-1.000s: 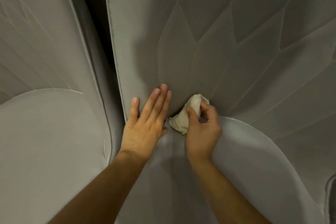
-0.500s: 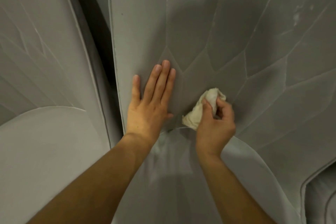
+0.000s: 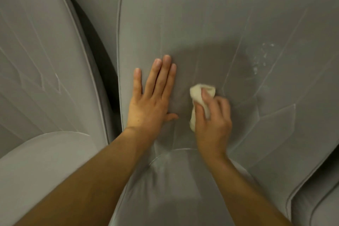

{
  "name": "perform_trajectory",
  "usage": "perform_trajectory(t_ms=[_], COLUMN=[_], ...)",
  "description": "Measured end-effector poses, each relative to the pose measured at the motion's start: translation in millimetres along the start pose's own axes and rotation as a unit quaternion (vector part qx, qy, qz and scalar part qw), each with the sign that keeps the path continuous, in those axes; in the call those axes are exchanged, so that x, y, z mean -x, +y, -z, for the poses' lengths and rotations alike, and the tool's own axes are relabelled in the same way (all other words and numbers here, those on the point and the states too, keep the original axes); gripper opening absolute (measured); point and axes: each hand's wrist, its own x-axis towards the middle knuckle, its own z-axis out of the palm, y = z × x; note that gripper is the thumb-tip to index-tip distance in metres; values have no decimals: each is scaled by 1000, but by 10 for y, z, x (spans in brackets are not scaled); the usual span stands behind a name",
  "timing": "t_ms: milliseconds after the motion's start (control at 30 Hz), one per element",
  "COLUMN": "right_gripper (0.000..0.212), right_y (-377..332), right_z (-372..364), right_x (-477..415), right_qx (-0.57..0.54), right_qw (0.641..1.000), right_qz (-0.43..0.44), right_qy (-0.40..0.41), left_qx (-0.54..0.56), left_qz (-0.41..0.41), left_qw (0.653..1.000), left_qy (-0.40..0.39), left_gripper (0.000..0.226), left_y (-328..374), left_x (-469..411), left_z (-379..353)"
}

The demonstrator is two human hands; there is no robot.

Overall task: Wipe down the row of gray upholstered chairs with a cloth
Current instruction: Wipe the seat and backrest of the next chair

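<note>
A gray upholstered chair fills the middle of the view, its stitched backrest rising above the rounded seat. My left hand lies flat on the backrest near its left piping, fingers straight and pointing up. My right hand grips a bunched cream cloth and presses it against the backrest just right of the left hand. A patch of pale specks shows on the fabric up and to the right of the cloth.
A second gray chair stands at the left, parted from the middle one by a dark gap. The edge of a third gray chair shows at the lower right corner.
Both hands have slid up the backrest from the crease by the seat. The cloth has moved up with my right hand, and more of the upper backrest is in view.
</note>
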Motion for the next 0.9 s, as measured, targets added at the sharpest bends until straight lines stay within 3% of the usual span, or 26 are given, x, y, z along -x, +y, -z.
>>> perform_trajectory(t_ms=[133,333,467,667,800,900], right_gripper=[27,25,26,23,24,26], right_y=[-69,-469,-205,-81,-397,-487], right_z=[227,369,236,350,582,577], right_x=[-115,-1301,-1002,-707,-1168,-1668], right_qx=[2,64,141,128,88,132], right_qw=[1000,976,964,965,970,964], right_qz=[18,159,219,225,218,208], right_qy=[-8,132,46,-43,55,98], left_qx=[44,163,127,110,127,164], left_qz=[-19,10,15,-2,-52,-61], left_qw=[999,984,991,994,989,983], left_qy=[-1,69,44,21,56,53], left_gripper=[146,146,159,158,146,137], left_y=[-52,-46,-5,-54,-203,-244], left_x=[-11,-548,-614,-571,-707,-952], left_z=[110,413,369,438,562,685])
